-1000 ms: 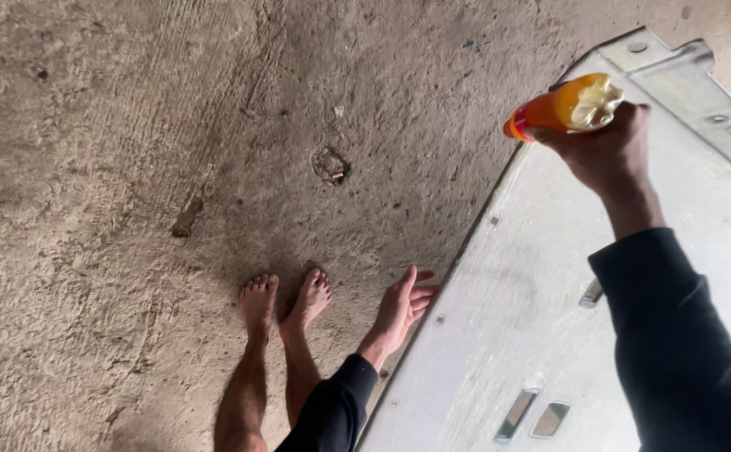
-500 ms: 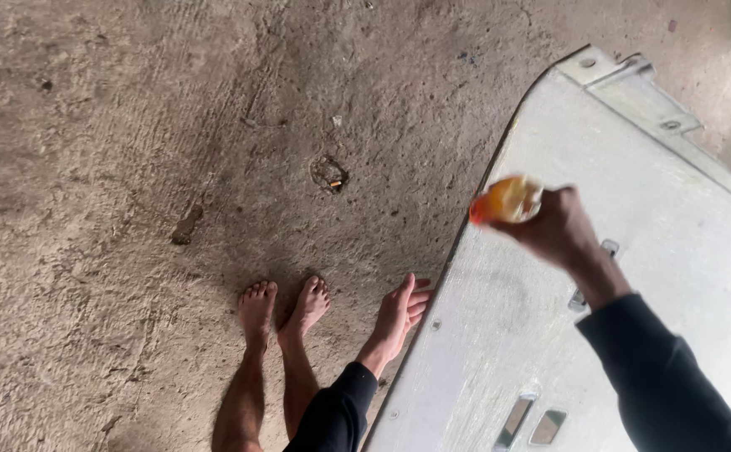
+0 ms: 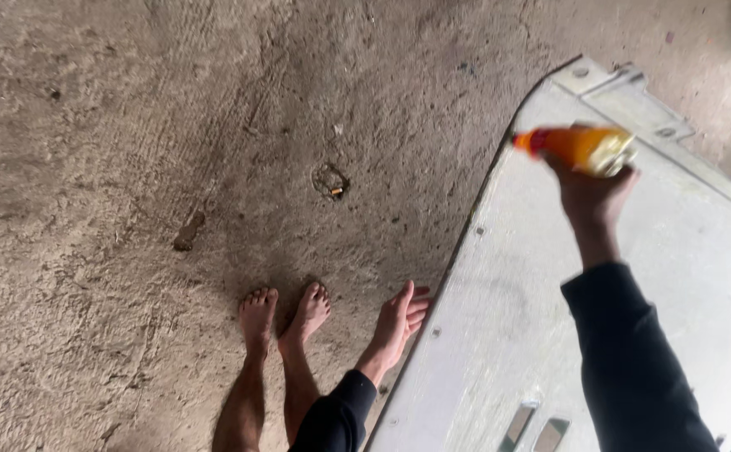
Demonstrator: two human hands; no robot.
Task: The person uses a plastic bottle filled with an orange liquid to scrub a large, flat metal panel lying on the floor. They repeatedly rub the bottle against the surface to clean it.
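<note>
My right hand (image 3: 593, 194) is raised over a large pale grey panel (image 3: 499, 335) and grips an orange plastic bottle (image 3: 579, 147) with a red cap, held sideways with the cap pointing left. The bottle is blurred. My left hand (image 3: 399, 322) rests with flat, spread fingers on the panel's left edge, holding nothing. Both arms wear dark long sleeves. My two bare feet (image 3: 283, 314) stand on the concrete floor just left of the panel.
The panel lies tilted across the right side, with slots (image 3: 534, 427) near its lower end and a bracket (image 3: 625, 84) at its top corner. The rough concrete floor (image 3: 131, 167) has a small round mark (image 3: 329, 179) and a dark smear (image 3: 188, 232).
My right hand swung the bottle down and left over the panel, then back up and to the right. My left hand and feet stayed in place.
</note>
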